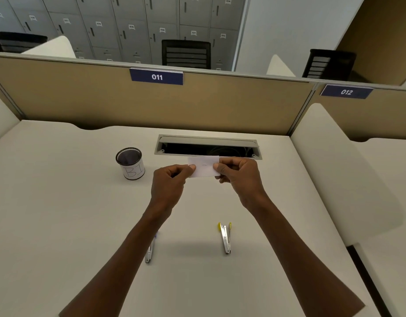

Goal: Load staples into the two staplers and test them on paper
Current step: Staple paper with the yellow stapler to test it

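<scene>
Your left hand point(168, 179) and right hand point(239, 175) each pinch an end of the small white paper slip point(204, 167), long axis sideways, above the open cream surface point(60, 202); the yellow-tipped metal stapler point(226, 237) lies nearer you, pointing away.

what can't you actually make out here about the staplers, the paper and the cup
Head view only:
- Left stapler: the left forearm covers most of it, so its colour and whether it is loaded stay unknown.
- Yellow-tipped stapler: too small to see staples inside.
- Paper slip: a faint mark at its centre, too small to confirm as a staple; both hands cover its ends.
- Mesh cup: dark interior, contents unclear.
</scene>
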{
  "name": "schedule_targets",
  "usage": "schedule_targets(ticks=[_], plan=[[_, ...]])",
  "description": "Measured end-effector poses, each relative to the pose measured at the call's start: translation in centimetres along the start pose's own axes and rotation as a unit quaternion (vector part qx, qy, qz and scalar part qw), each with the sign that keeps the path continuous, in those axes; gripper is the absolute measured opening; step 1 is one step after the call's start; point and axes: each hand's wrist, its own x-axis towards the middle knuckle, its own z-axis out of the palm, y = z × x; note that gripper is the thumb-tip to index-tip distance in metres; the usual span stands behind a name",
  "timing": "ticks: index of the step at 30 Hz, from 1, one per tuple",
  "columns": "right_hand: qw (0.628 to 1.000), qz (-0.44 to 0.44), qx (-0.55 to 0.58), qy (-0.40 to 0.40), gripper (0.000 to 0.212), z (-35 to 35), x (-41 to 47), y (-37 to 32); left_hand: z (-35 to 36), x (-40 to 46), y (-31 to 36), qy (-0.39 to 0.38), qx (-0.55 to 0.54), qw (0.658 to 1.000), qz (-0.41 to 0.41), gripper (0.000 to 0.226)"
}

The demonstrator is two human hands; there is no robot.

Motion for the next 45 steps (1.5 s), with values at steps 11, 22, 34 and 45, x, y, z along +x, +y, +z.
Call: schedule_targets(ticks=[11,22,34,45], plan=[[0.991,-0.038,-0.126,0.033,0.011,1.9,1.5,1.0,-2.0,1.4,-4.8,0.054,0.038,0.998,0.001,0.014],[0.957,-0.154,-0.246,-0.006,0.015,10.2,6.0,1.0,-10.5,6.0,-17.4,0.095,0.305,0.947,-0.04,0.044],[0.909,-0.236,-0.338,-0.061,0.016,21.3,12.4,2.5,-11.9,7.0,-23.6,0.061,0.4,0.914,-0.036,0.049],[0.867,-0.188,-0.436,-0.15,0.023,26.8,16.1,7.3,-11.5,7.0,-23.6,0.077,0.397,0.914,-0.036,0.051]])
